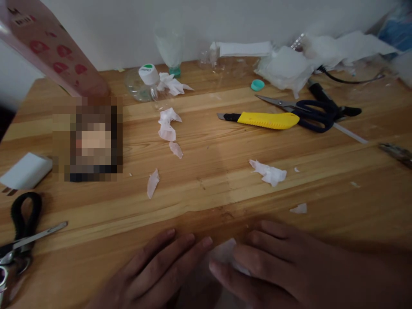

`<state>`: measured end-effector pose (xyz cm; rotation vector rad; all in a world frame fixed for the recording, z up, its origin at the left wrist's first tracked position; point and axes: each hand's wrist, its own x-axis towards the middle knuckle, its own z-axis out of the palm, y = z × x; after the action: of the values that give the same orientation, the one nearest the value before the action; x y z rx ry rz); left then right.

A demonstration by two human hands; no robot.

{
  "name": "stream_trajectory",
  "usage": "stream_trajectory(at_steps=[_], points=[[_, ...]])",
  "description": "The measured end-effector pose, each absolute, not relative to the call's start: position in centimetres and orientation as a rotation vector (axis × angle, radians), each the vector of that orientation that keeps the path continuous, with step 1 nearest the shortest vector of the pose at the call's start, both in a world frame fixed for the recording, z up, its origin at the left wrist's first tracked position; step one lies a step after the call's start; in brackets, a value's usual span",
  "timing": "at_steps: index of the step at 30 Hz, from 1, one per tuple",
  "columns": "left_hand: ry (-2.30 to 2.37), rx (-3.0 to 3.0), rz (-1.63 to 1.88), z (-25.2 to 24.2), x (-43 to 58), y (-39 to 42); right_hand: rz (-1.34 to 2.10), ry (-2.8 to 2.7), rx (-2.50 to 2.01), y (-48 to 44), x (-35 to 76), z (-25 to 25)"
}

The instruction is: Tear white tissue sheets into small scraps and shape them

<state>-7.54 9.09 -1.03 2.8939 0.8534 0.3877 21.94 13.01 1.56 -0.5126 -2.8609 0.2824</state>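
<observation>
Tissue [227,249]: likely light, soft, fragile; hold edges.
Left hand [161,270]: by tissue, cannot tell grip.
Right hand [273,262]: over tissue, cannot tell whether clamped.

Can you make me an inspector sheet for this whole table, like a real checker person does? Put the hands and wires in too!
Surface: wooden table, with small dark marks near the middle.
Things in hand: thin pale sheet between and under the hands; its lower part is too dim to make out.
Clutter: torn white scraps, teal cap, and a yellow cutter with its blade tip showing, beside dark-handled scissors.
Hands: left hand has fingers stretched out; right hand has bent fingers over the sheet.
Cables: one black cable, back right.
Surroundings: pale wall behind; tall pink container at back left.
</observation>
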Motion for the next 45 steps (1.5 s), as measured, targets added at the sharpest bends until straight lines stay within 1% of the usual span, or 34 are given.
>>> stream_trajectory(at_steps=[4,10,18,27,32,38,45], points=[[0.843,2.906,0.419,-0.9,-7.2,9.2,0.247,-2.839,-0.465,13.2,22.6,1.6],[0.846,2.896,0.425,-0.9,-7.3,9.2,0.310,-2.866,-0.416,13.4,22.9,1.3],[0.690,2.958,0.365,-0.2,-7.6,10.0,0.318,-2.894,-0.392,13.4,22.8,1.6],[0.721,2.971,0.370,-0.1,-7.4,10.0,0.297,-2.915,-0.341,13.7,22.6,1.9],[0.715,2.982,0.251,-0.2,-7.6,9.7,0.313,-2.922,-0.295,14.0,22.9,2.0],[0.690,2.991,0.370,-0.4,-7.7,9.8,0.314,-2.912,-0.331,14.2,22.9,2.1],[0.711,2.984,0.311,0.0,-7.5,9.8,0.336,-2.931,-0.310,14.0,23.2,2.3]])
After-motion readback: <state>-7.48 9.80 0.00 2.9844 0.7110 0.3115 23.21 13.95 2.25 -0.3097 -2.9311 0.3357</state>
